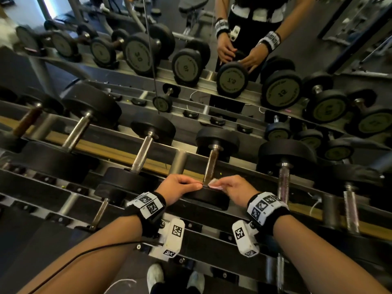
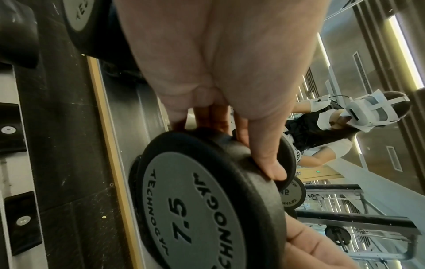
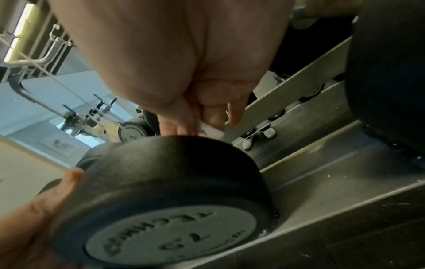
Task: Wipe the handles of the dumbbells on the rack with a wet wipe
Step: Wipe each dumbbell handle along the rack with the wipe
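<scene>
A 7.5 dumbbell lies on the rack's top tier, its brownish handle (image 1: 212,164) running away from me. Its near black head (image 1: 210,199) is right under my hands. My left hand (image 1: 188,185) grips that head (image 2: 207,200) from the left, with the thumb (image 2: 271,163) on the rim and the fingers curled behind it. My right hand (image 1: 226,183) pinches a small white wet wipe (image 1: 214,183) at the near end of the handle, just behind the head (image 3: 179,182). A bit of the wipe (image 3: 211,132) shows under the right fingers.
Other dumbbells lie close on both sides, one with a steel handle (image 1: 143,154) to the left and one with a handle (image 1: 283,181) to the right. A mirror (image 1: 244,39) behind the rack reflects me and the weights. Lower rack tiers and my shoes (image 1: 156,276) are below.
</scene>
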A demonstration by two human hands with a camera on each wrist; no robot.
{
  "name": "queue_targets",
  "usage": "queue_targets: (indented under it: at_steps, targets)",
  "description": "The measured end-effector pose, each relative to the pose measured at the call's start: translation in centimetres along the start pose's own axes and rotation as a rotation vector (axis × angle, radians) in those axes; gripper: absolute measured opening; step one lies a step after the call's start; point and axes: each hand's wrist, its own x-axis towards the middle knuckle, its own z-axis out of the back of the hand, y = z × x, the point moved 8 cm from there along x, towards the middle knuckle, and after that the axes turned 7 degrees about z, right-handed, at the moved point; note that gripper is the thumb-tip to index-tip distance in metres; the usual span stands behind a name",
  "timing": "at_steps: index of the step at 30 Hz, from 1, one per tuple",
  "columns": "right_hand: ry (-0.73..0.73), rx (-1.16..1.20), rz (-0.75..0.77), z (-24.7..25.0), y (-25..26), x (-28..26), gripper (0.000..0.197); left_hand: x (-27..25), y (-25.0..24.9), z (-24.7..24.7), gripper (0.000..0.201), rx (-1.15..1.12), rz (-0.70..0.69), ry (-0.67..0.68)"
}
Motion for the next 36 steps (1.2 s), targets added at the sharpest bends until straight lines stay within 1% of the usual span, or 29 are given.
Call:
queue_targets:
  at_steps: [2,3,4,6,7,8,10,12,14,16,19,21,22,24,25,26,28,30,33,36]
  targets:
    - [-0.115,0.205,0.007,1.6,0.9,-0.3,0.017,0.0,-0.3,-0.1,0.008,0.032,0.015,0.029]
    - [-0.168,0.331,0.008,2.4,1.3,-0.5,0.018,0.1,-0.6,-0.2,0.007,0.051,0.017,0.039]
    - [-0.207,0.403,0.014,3.4,1.7,-0.7,0.021,0.1,-1.0,-0.2,0.010,0.069,0.016,0.040]
    - [-0.242,0.401,0.040,5.1,2.7,-1.2,0.025,0.2,-2.4,-0.3,0.026,0.100,-0.002,0.022]
    - [-0.240,0.389,0.056,5.7,3.3,-1.5,0.027,0.2,-3.6,-0.3,0.035,0.130,-0.033,0.006]
    - [-0.225,0.379,0.066,6.1,3.8,-1.6,0.028,0.1,-4.6,-0.4,0.042,0.162,-0.071,-0.014]
    - [-0.223,0.336,0.092,7.0,4.6,-2.3,0.026,-0.2,-7.2,-1.1,0.049,0.201,-0.170,-0.013]
    - [-0.228,0.303,0.110,7.6,5.0,-3.1,0.024,-0.2,-9.2,-2.1,0.048,0.234,-0.259,0.003]
    - [-0.256,0.299,0.112,8.0,5.1,-3.9,0.024,-0.3,-10.8,-3.4,0.038,0.317,-0.340,0.017]
    - [-0.304,0.280,0.066,8.3,4.4,-4.7,0.023,-0.4,-11.5,-4.7,0.024,0.376,-0.383,0.045]
    - [-0.377,0.191,-0.021,8.7,3.1,-5.9,0.021,0.0,-11.1,-5.7,0.016,0.414,-0.342,0.052]
    - [-0.425,0.142,-0.049,9.1,2.3,-6.9,0.018,0.1,-10.7,-6.2,0.012,0.426,-0.318,0.063]
    - [-0.447,0.143,-0.055,9.2,2.1,-7.4,0.015,0.0,-10.5,-6.4,0.012,0.423,-0.317,0.071]
    - [-0.477,0.222,-0.050,9.1,1.9,-8.4,0.007,-0.2,-10.5,-6.9,0.012,0.404,-0.328,0.076]
    - [-0.487,0.281,-0.032,8.9,1.8,-8.9,0.012,-0.3,-10.5,-7.2,0.012,0.376,-0.327,0.074]
    - [-0.493,0.324,-0.010,8.8,1.8,-9.4,0.022,-0.3,-10.4,-7.4,0.011,0.329,-0.311,0.073]
    - [-0.509,0.337,0.031,8.7,1.8,-10.5,0.046,-0.3,-10.1,-8.0,0.008,0.234,-0.255,0.078]
    - [-0.532,0.346,0.053,8.6,1.6,-11.5,0.060,-0.5,-9.8,-9.1,0.005,0.198,-0.212,0.103]
    - [-0.615,0.324,0.054,9.4,0.6,-12.7,0.066,-1.2,-9.7,-11.4,0.004,0.175,-0.164,0.176]
    - [-0.672,0.308,0.090,11.0,-0.2,-13.5,0.059,-1.5,-9.9,-13.8,0.018,0.134,-0.135,0.235]
